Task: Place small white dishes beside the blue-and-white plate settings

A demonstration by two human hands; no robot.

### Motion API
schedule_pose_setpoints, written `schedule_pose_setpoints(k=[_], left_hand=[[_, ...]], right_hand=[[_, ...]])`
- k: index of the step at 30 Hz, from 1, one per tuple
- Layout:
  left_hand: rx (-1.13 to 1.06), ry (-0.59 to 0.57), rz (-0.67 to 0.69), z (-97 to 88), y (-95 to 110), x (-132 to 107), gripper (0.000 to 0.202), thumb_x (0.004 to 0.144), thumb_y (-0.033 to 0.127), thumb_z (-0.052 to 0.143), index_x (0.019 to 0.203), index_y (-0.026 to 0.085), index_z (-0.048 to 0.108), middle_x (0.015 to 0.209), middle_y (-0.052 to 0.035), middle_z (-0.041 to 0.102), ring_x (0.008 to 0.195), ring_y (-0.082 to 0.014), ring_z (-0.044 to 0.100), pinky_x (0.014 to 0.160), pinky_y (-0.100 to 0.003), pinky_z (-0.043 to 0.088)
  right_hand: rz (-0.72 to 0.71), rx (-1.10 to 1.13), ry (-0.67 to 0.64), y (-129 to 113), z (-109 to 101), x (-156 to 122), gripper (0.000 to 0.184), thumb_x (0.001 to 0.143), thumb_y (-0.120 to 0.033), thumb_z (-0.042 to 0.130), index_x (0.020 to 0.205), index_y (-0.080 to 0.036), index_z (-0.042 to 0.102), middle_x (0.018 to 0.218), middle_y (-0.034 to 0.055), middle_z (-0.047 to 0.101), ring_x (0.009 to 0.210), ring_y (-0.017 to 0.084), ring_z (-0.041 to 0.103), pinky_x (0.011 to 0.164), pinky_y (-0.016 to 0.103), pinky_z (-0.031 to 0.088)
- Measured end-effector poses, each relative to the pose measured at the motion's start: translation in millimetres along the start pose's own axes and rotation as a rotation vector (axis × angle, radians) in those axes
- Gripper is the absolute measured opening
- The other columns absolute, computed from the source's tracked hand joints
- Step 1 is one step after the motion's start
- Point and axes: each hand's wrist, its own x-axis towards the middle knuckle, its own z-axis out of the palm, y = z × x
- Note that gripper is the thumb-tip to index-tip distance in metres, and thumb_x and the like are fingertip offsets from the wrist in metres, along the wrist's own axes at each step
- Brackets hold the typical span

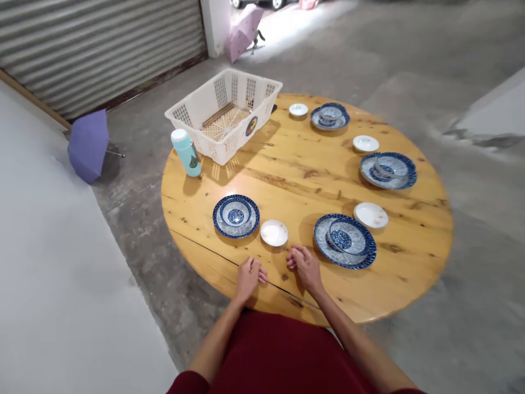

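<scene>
My left hand (249, 277) rests near the table's front edge, its fingers loosely curled in and nothing seen in them. To its right, my right hand (305, 267) is curled too, also without anything visible in it. Just beyond and between both hands is a small white dish (274, 233). A blue-and-white patterned plate (216, 223) with a clear glass bowl (237, 213) on it lies ahead of my left hand. Beside my right hand is a similar plate (366, 258), bearing another glass bowl (342, 241). A second white dish (371, 215) sits behind that plate.
The round wooden table (279, 180) also bears two more plates (410, 164) (344, 121) with glass bowls, and white dishes (366, 144) (298, 110). At the far left stand a white plastic basket (229, 148) and a turquoise bottle (186, 153). Open umbrellas (88, 145) (244, 33) lie on the floor.
</scene>
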Motion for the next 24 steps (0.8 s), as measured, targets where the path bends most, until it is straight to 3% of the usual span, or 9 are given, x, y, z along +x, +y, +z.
schedule_pose_setpoints(k=[9,18,21,24], left_hand=[[0.055,-0.038,0.045,-3.5,-6.0,-0.6,0.040,0.090,0.062,0.055,0.079,0.023,0.054,0.065,0.0001,0.066,0.050,-0.0134,0.065,0.047,-0.024,0.052],[0.069,-0.027,0.047,-3.1,-5.8,-6.7,0.038,0.091,0.059,0.053,0.082,0.022,0.054,0.067,0.0001,0.067,0.053,-0.0132,0.067,0.052,-0.023,0.053],[0.111,0.015,0.057,-6.1,-8.4,-17.1,0.041,0.091,0.061,0.052,0.083,0.021,0.055,0.070,-0.0004,0.067,0.054,-0.0125,0.066,0.053,-0.022,0.052],[0.190,0.044,0.076,-5.3,-11.3,-33.8,0.040,0.092,0.060,0.051,0.084,0.021,0.056,0.070,-0.0007,0.067,0.057,-0.0131,0.066,0.056,-0.023,0.052]], right_hand=[[0.109,0.042,0.053,-0.6,4.9,-22.8,0.047,0.066,-0.060,0.073,0.093,-0.023,0.066,0.065,0.0030,0.070,0.049,0.019,0.063,0.044,0.030,0.053],[0.233,0.047,-0.115,3.8,1.2,-71.3,0.057,0.065,-0.070,0.075,0.093,-0.020,0.066,0.063,0.0030,0.068,0.047,0.016,0.060,0.044,0.027,0.049],[0.234,0.021,-0.178,1.7,-7.6,-80.5,0.066,0.064,-0.075,0.075,0.094,-0.017,0.067,0.062,0.0036,0.068,0.049,0.016,0.061,0.047,0.027,0.050],[0.207,0.002,-0.186,3.4,-31.4,-86.7,0.069,0.065,-0.078,0.074,0.096,-0.016,0.068,0.065,0.0037,0.069,0.053,0.017,0.062,0.050,0.028,0.050]])
